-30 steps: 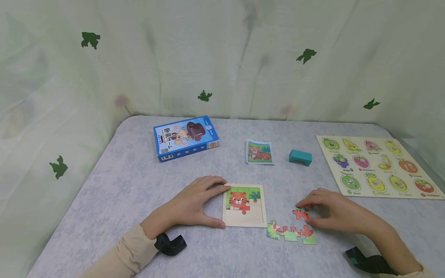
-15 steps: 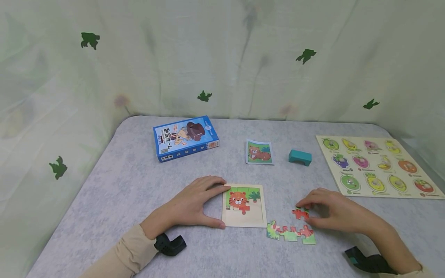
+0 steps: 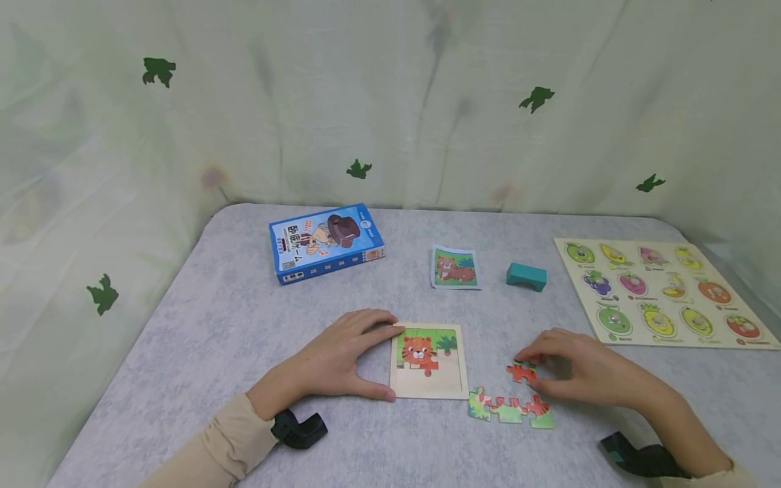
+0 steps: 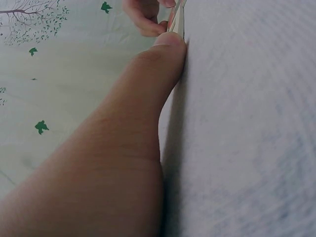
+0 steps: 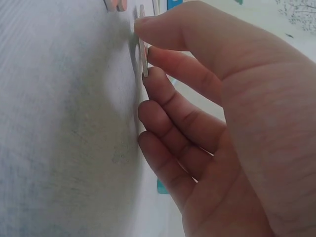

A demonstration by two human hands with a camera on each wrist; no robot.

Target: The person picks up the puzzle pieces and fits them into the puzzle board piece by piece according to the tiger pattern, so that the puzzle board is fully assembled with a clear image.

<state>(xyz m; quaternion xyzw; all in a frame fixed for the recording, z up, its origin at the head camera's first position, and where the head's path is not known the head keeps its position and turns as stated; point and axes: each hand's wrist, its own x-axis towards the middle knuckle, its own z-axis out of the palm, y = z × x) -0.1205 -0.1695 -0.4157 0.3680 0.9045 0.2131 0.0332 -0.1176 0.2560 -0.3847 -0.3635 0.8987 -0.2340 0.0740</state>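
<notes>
My left hand holds the left side of a square wooden puzzle tray, index finger at the upper corner and thumb at the lower. In the left wrist view, the thumb touches the tray's edge. A tiger's face and green background fill the tray's upper part; bare wood shows below. To its right, my right hand pinches a red-and-green jigsaw piece between thumb and fingers. The right wrist view shows this piece edge-on, just over the table. Several jigsaw pieces lie in a row near the tray's lower right corner.
Behind the tray lies a tiger picture card, with a teal block to its right. A blue game box rests at the back left. At the right is a fruit puzzle board. A pale curtain hangs behind the table.
My right hand has shifted slightly left with the pinched jigsaw piece. The left hand and the tray have stayed in place.
</notes>
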